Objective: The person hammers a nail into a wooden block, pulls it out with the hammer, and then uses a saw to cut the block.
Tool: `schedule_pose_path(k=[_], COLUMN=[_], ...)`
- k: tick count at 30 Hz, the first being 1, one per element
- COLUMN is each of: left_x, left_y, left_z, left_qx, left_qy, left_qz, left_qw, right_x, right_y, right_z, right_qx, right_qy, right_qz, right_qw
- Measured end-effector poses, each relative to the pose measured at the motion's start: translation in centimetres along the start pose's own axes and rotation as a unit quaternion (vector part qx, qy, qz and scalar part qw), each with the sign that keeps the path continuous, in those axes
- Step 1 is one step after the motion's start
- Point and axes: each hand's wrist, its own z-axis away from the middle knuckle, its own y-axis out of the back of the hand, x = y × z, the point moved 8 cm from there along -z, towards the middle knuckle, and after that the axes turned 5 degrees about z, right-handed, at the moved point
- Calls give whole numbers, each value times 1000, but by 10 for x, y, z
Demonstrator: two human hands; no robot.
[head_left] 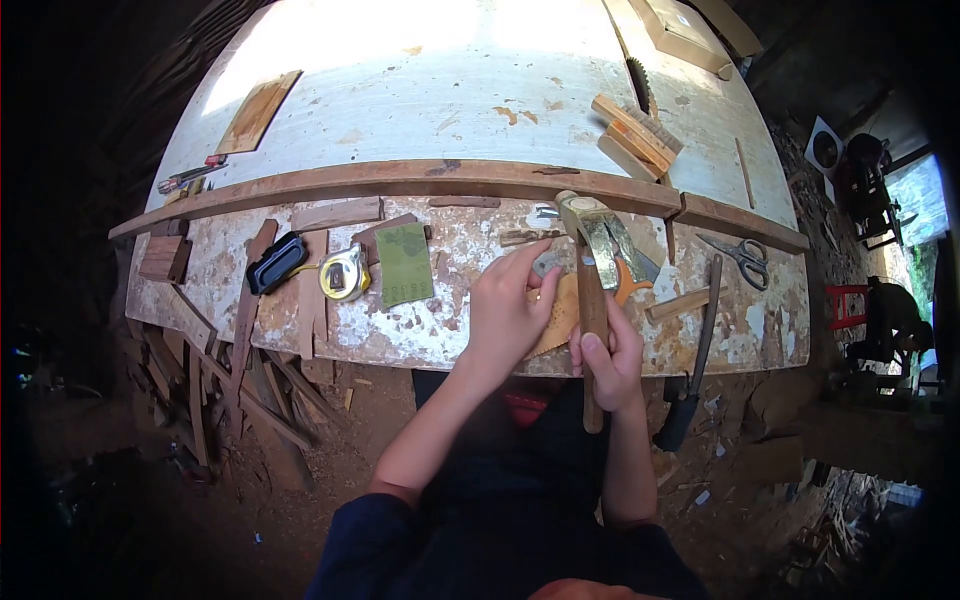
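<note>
My right hand [612,355] is wrapped around the wooden handle of a hammer [593,310], whose head points away from me over the bench. Beside the hammer, my left hand [505,305] has its thumb and forefinger pinched together above a light wooden piece [562,318] with a toothed lower edge. Whatever lies between those fingertips is too small to make out. Just right of the hammer head lies a shiny, crinkled packet [612,243]. An orange-handled tool [630,282] rests close to my right hand, partly covered.
A long wooden beam [400,178] crosses the worn bench [400,335]. To the left lie a tape measure [343,273], a black case [277,263] and green sandpaper [405,265]. On the right are scissors [740,262] and a long dark-handled tool [705,330]. A wooden-backed brush [637,137] sits behind the beam.
</note>
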Motion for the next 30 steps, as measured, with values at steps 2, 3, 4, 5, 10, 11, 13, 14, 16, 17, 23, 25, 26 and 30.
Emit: schedule_pose_path(k=[2, 3, 4, 5, 10, 11, 13, 14, 16, 17, 23, 25, 26, 30], left_x=[4, 3, 0, -1, 3, 4, 3, 2, -2, -4, 27, 28, 24, 20], left_y=[2, 3, 3, 3, 5, 5, 5, 5, 5, 5, 11, 10, 9, 9], left_z=[1, 3, 7, 9, 6, 5, 4, 4, 6, 8, 33, 36, 37, 33], left_qx=[-8, -5, -2, 0, 1, 2, -1, -2, -13, -20, -28, -25, -29, -37], left_qy=[-6, -19, -31, -42, -11, -9, -3, -1, 25, 38, -64, -75, -76, -78], left_qz=[-6, -20, -33, -48, -52, -52, -45, -41, -20, -9, -83, -77, -61, -28], left_qw=[1000, 1000, 999, 998, 999, 999, 999, 999, 999, 999, 994, 994, 995, 996], right_x=[2, 1, 1, 2, 4, 4, -1, -3, -2, -1, 0, 2, 2, 8], right_y=[0, 1, 1, 0, 1, 1, -1, -2, -2, -1, -1, -1, -1, 3], right_z=[1, 1, 1, 1, 2, 1, 0, -1, -1, 0, 1, 1, 1, 2], right_qx=[4, 4, 3, 2, -1, -1, 14, 22, 26, 29, 38, 37, 36, 23], right_qy=[-7, -4, -3, -2, -5, -4, 4, 9, 10, 11, 23, 23, 24, 3], right_qz=[5, 5, 4, 3, -8, -9, 8, 17, 16, 16, 31, 32, 34, 15], right_qw=[1000, 1000, 1000, 1000, 1000, 1000, 1000, 1000, 999, 999, 999, 999, 999, 1000])
